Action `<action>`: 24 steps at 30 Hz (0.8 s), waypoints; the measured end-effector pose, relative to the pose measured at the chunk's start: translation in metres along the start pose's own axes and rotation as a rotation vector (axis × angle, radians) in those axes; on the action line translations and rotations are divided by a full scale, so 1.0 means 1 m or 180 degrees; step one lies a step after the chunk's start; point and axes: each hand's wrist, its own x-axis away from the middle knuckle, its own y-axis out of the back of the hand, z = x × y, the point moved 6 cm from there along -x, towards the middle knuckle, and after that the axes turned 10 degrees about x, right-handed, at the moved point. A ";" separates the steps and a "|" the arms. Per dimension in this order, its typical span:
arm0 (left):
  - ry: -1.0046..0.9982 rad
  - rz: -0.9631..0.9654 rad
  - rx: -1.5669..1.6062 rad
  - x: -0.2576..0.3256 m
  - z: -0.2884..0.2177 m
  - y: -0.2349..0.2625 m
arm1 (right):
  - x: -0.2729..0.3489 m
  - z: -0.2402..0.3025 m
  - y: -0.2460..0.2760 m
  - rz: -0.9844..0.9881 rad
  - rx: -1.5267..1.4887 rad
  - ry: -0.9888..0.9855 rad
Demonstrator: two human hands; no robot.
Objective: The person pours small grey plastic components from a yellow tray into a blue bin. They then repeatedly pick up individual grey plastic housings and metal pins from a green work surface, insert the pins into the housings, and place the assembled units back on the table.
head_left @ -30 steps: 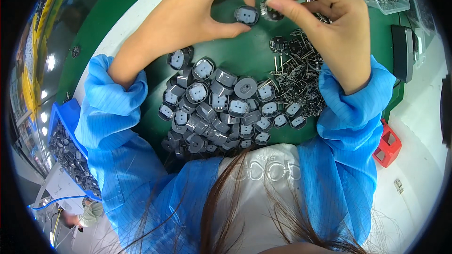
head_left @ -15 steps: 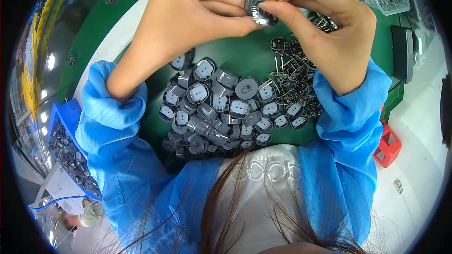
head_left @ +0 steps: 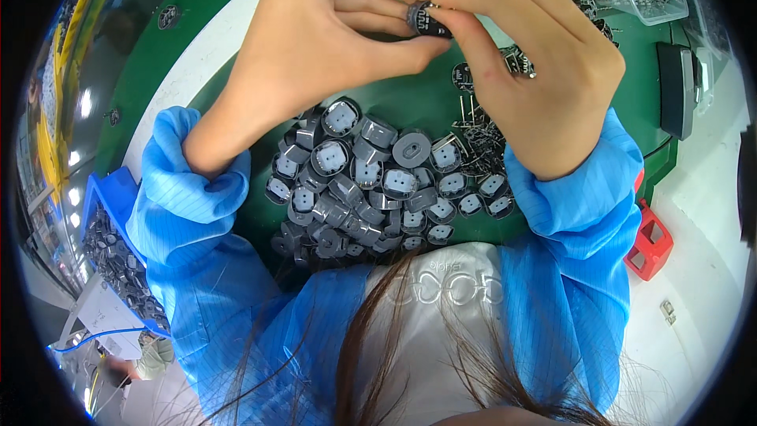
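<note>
At the top middle, my left hand (head_left: 323,39) curls its fingers and thumb around a small round dark housing with a black circuit board (head_left: 430,22) on its face. My right hand (head_left: 544,71) pinches at the upper edge of that same piece, thumb against forefinger; a tiny metal pin tip shows there. Whatever else the right fingertips grip is hidden. Below the hands lies a heap of grey oval housings (head_left: 367,170), many showing pale grey pads. Beside it, partly under my right wrist, is a pile of small black circuit boards with metal pins (head_left: 482,148).
A clear plastic box (head_left: 662,12) of pinned parts stands at the far right, near a black device (head_left: 675,91). A red plastic holder (head_left: 651,241) is at right. To the left is a blue bin (head_left: 118,189) of dark parts; another person (head_left: 150,359) appears beyond it.
The held piece has turned, showing its board face more plainly. My right fingers have shifted slightly left along its upper edge, and the shiny pin tips between them now show less.
</note>
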 end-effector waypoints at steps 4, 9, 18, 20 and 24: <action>0.0387 -0.0163 0.0587 -0.001 0.019 0.011 | -0.005 0.001 0.001 0.0359 -0.0159 -0.0404; 0.0227 -0.0159 0.0664 -0.003 0.014 0.021 | -0.002 -0.009 -0.015 0.0755 -0.0887 -0.1083; -0.0204 -0.0383 0.1100 -0.003 0.010 0.011 | 0.015 -0.022 -0.034 0.1355 -0.2277 -0.1820; -0.0232 -0.0421 0.0745 -0.002 0.001 0.009 | 0.012 -0.018 -0.032 0.1361 -0.2253 -0.2037; -0.0356 -0.0527 0.0338 0.005 -0.013 0.001 | 0.007 -0.014 -0.026 0.1397 -0.2392 -0.2110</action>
